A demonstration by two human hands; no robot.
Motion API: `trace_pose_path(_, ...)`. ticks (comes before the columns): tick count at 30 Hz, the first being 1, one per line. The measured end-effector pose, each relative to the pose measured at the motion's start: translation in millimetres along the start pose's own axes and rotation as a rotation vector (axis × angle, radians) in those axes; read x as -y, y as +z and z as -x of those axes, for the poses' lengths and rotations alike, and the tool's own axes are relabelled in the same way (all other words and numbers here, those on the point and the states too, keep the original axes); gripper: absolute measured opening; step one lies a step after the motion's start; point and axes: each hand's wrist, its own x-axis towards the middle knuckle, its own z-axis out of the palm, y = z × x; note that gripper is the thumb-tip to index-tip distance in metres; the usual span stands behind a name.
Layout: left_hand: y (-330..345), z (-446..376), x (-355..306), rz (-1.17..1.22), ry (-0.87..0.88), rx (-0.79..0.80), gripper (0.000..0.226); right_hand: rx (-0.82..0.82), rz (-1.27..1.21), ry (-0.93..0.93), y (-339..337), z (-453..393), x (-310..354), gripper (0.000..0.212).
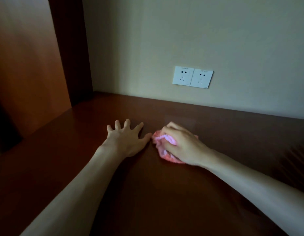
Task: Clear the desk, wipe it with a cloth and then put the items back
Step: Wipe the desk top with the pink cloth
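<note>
A dark reddish-brown wooden desk fills the lower half of the view. My right hand grips a crumpled pink cloth and presses it onto the desk surface near the middle. My left hand lies flat on the desk just left of the cloth, fingers spread and straight, thumb tip close to the cloth's edge. Most of the cloth is hidden under my right hand.
A beige wall runs along the desk's back edge with two white wall sockets above it. A tall wooden cabinet side stands at the left end of the desk.
</note>
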Motion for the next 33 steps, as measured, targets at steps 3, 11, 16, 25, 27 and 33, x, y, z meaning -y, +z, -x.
trace_pose_path(3,-1.0,-4.0,-2.0,-0.046,0.007,0.027,0.076,-0.054,0.060,0.082,14.7,-54.6,-30.5,0.012)
trace_pose_path(11,3.7,-12.6,-4.0,-0.131,0.007,0.001,0.075,-0.061,0.113,0.292,57.9,-205.2,-106.1,0.020)
trace_pose_path(16,6.1,-8.4,-2.8,-0.123,0.025,-0.033,0.075,-0.061,0.115,0.336,68.3,-246.0,-133.8,0.016)
trace_pose_path(25,-2.0,-10.4,-3.5,-0.079,-0.013,0.044,0.075,-0.046,0.046,0.261,44.8,-148.2,-78.7,0.015)
trace_pose_path(27,-4.9,-4.8,-5.1,-0.064,-0.019,0.027,0.075,-0.028,-0.002,0.201,27.6,-99.7,-48.5,0.012)
trace_pose_path(33,-10.9,10.1,3.7,-0.004,0.029,0.056,0.100,-0.020,-0.023,0.080,-13.1,36.4,19.6,0.007)
